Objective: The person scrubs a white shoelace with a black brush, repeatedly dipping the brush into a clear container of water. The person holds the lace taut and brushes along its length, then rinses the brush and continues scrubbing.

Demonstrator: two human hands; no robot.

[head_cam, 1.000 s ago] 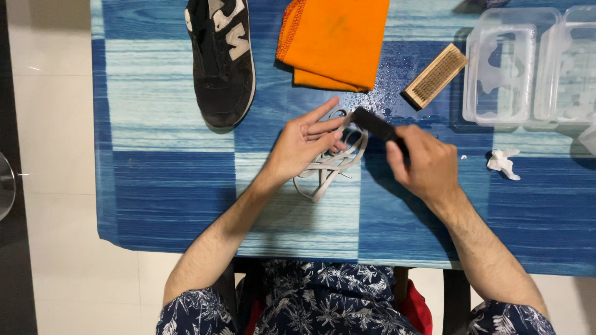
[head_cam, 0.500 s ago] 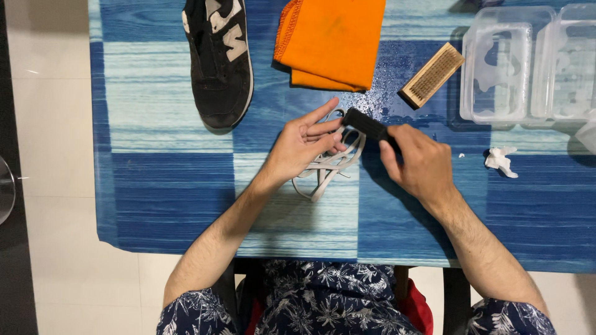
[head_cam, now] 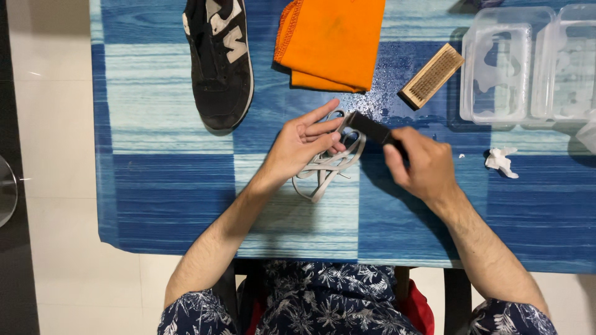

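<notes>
Blue-striped table (head_cam: 161, 205): left hand (head_cam: 304, 144) pins grey laces (head_cam: 329, 166), fingers loosely spread; right hand (head_cam: 422, 164) grips dark brush (head_cam: 367, 128), now drawn slightly rightward along them since a second ago, mid-scrub.

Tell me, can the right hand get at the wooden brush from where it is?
Probably yes: the wooden brush lies just beyond the right hand with bare table between, but that hand already grips a black brush.
</notes>
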